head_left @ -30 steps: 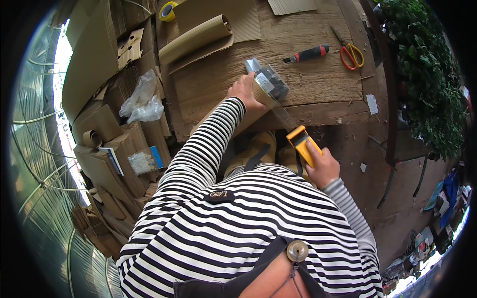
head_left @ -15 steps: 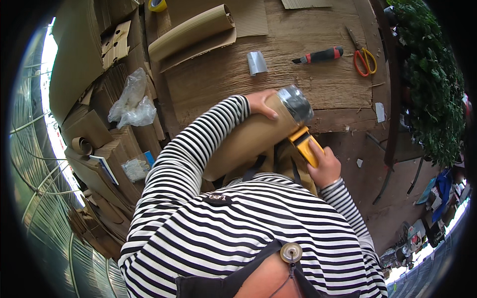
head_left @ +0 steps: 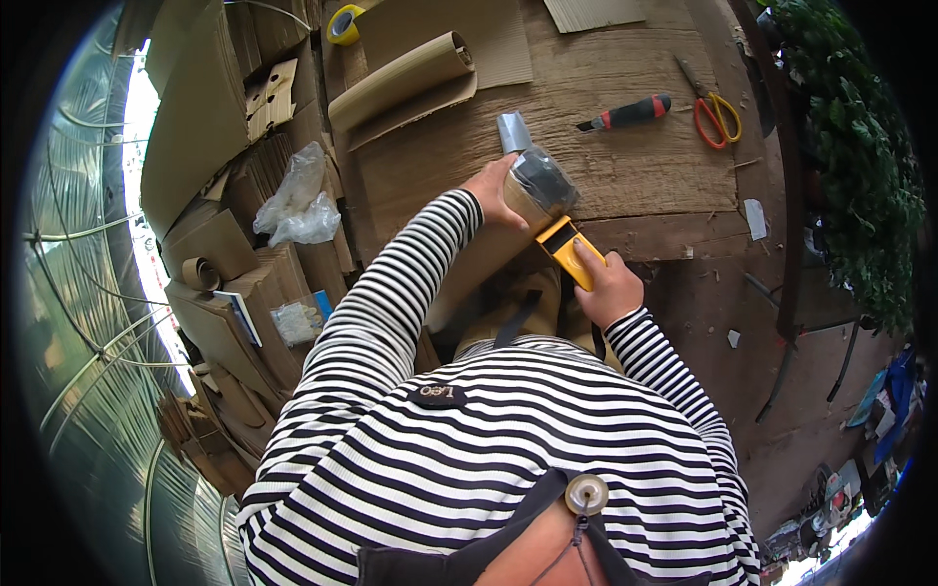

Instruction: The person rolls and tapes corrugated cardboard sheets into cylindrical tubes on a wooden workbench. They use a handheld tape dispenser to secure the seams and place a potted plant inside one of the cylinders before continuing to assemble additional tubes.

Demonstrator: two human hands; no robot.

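My left hand (head_left: 496, 193) curls over the upper part of a brown cardboard tube (head_left: 477, 273), near its far end. Shiny grey tape (head_left: 544, 182) wraps that end. The tube slants from the table edge down toward my waist, its lower part hidden by my left sleeve. My right hand (head_left: 612, 288) is closed round a yellow hand-held tool (head_left: 573, 256) with a dark panel, like a staple gun; its exact kind is unclear. The tool's head touches or nearly touches the tube just below the tape. Beyond the taped end lies a small silvery-grey curved piece (head_left: 513, 132).
On the wooden table (head_left: 625, 176) lie a red-and-black utility knife (head_left: 630, 112), scissors (head_left: 716, 115), rolled corrugated cardboard (head_left: 405, 83) and a yellow tape roll (head_left: 344, 24). Stacked cardboard (head_left: 220, 322) and a clear plastic bag (head_left: 300, 200) are at left; leafy plants (head_left: 850, 166) at right.
Both hands, the tube and the yellow tool have shifted left and slightly away from me. The taped end now sits close to the silvery piece. My view has also shifted a little.
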